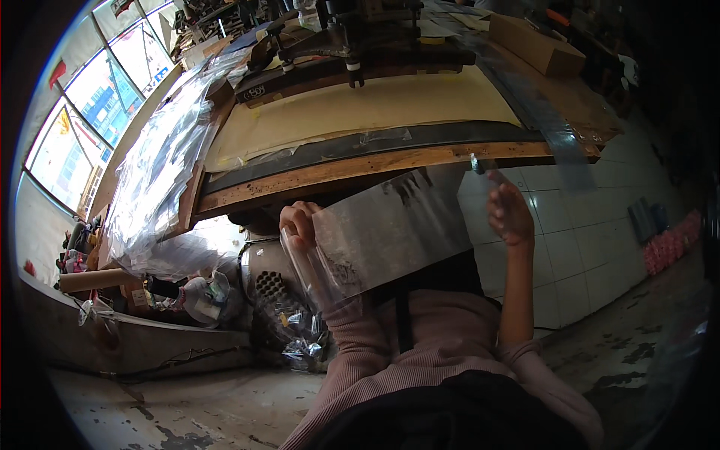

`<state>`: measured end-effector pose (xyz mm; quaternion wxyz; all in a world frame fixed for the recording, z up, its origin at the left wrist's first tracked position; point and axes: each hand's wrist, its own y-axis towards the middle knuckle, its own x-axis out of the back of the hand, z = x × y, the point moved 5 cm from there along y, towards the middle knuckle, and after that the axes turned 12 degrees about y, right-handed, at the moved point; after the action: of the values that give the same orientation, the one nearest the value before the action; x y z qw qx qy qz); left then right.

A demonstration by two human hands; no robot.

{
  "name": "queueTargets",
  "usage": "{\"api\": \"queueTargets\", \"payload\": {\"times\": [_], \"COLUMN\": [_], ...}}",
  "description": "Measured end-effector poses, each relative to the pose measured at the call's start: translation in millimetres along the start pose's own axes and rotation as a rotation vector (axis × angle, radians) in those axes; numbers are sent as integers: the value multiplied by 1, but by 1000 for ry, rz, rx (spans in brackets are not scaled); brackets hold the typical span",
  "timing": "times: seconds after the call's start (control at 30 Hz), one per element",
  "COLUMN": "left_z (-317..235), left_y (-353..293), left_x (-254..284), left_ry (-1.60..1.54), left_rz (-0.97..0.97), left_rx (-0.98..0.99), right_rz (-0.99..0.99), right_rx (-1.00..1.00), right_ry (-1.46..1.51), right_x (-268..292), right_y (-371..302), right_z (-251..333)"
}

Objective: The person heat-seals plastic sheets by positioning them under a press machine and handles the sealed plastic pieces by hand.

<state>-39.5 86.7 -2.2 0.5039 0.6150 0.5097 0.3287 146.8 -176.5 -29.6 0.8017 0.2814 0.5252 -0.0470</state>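
"If you start at six o'clock, by the ribbed sleeves point(360, 346), what comes next?"

"A clear plastic sheet point(394, 229) with dark streaks, at the centre, stretched aslant above the lap."

"Who's holding it?"

"The left hand point(300, 223), toward nine o'clock, its fingers folded and clamped on the sheet's left end. The left forearm shows through the plastic."

"And the other?"

"The right hand point(510, 208) is up at three o'clock, just past the sheet's right end, fingers curled. Something small and shiny point(474, 163) sits by the fingertips, but it's blurred, so I can't tell whether they're closed on it."

"Farther out?"

"At twelve, the worktable's wooden edge point(375, 163), then a yellowish board point(360, 109), then a dark metal machine point(352, 37). Loose clear plastic point(161, 161) heaps up at ten."

"Beyond that?"

"A cardboard box point(536, 46) between one and two, and bright windows point(112, 90) past the heap, also at ten."
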Motion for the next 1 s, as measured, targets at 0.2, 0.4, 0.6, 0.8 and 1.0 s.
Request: {"api": "queueTargets", "payload": {"times": [0.2,0.4,0.6,0.8,1.0], "left_z": [30,87,93,78,77], "left_y": [-7,11,2,-18,-58], "left_x": [-11,-53,-96,-68,-60], "left_ry": [176,273,9,86,737], "left_rz": [-165,145,-421,-463,-470], "left_rx": [975,901,779,880,891], "right_rz": [72,329,430,408,155], "right_rx": [169,-138,-602,-525,-86], "right_ry": [-396,-805,-850,-1309,-2062], "right_x": [-97,-180,-192,-189,-106], "right_y": [59,108,100,124,214], "right_z": [55,-19,-92,-74,26]}}
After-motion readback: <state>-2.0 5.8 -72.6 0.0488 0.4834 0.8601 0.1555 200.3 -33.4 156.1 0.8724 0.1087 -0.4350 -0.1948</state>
